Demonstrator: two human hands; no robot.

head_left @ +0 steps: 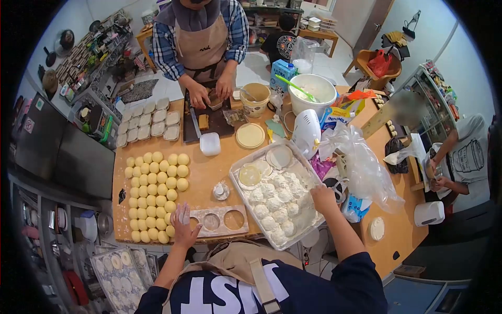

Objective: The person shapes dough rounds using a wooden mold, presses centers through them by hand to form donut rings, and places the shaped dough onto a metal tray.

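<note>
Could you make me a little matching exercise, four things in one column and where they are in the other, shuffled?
1. Yellow dough balls
2. Floury white balls
3. Green spatula
4. Board with round holes

A. Leaning in the white bowl
B. Between the yellow dough balls and the tray
C. Grouped in rows at the left of the table
D. Inside the tray

Right pairs: 1-C, 2-D, 3-A, 4-B

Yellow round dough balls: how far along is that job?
Shaping looks done for the yellow balls, laid in rows. In hand: the left hand is at the holed wooden board, the right hand at the white rectangular tray. Possibly unfinished: the flour-coated lumps there.
</note>
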